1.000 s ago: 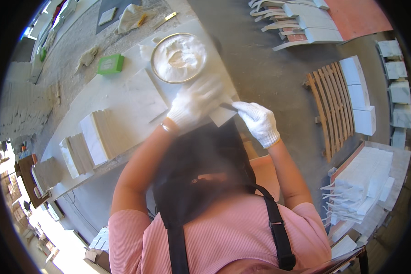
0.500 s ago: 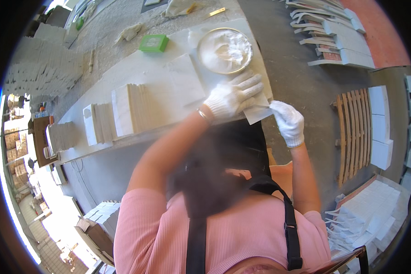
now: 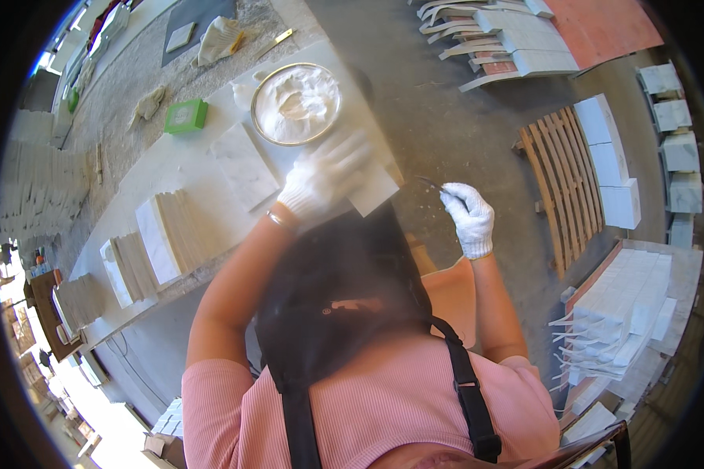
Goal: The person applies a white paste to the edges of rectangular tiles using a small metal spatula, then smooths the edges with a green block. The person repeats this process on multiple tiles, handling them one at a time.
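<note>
One pale tile [image 3: 377,190] at the edge of the table [image 3: 164,168], partly hidden by the gloved left hand [image 3: 323,180], which is motion-blurred, so whether its fingers grip cannot be told; the gloved right hand [image 3: 469,217], beyond the edge, pinches one thin dark tool [image 3: 428,181], its near end concealed; also one bowl [image 3: 294,144], one green box [image 3: 185,116] and three slab stacks [image 3: 158,238], slabs too fine to count.

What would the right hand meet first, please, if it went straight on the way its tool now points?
Following the slim dark tool, the right hand would probably meet the white worktop at its edge, near the white tile, though depth is unclear.
</note>
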Available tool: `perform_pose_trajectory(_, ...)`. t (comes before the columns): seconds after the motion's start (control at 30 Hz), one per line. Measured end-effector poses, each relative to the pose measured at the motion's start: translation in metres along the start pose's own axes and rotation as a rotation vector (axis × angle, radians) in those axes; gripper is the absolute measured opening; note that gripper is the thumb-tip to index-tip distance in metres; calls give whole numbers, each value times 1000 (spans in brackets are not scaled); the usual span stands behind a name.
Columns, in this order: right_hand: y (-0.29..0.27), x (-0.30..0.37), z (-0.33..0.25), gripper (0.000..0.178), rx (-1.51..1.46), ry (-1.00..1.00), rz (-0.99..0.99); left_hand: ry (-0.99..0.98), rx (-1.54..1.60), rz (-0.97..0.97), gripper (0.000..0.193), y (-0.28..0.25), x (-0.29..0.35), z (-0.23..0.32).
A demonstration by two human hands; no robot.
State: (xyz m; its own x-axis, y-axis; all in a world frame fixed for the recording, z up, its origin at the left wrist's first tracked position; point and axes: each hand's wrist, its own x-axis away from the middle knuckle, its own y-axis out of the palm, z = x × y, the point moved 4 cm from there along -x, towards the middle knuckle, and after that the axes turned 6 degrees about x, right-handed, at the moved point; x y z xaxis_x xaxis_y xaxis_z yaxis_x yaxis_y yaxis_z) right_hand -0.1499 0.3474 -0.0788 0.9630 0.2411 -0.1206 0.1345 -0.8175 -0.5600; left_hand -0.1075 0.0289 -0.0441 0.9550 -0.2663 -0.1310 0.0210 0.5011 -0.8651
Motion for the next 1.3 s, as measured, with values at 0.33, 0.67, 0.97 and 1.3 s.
perform_pose_trajectory(0.33, 41, -60, -70, 19, 87, -297, -355, 13, 44, 61, 54, -2, 2, 1)
perform_pose_trajectory(0.67, 34, -48, -55, 14, -44, -51, -404, 18, 64, 63, 54, -1, 0, 1)
perform_pose_trajectory(0.97, 52, -26, -53, 21, 17, -498, -99, 31, 39, 70, 53, -3, 0, 2)
perform_pose_trajectory(1.3, 34, -12, -17, 28, 301, -617, -32, 4, 34, 24, 52, -2, 1, 1)
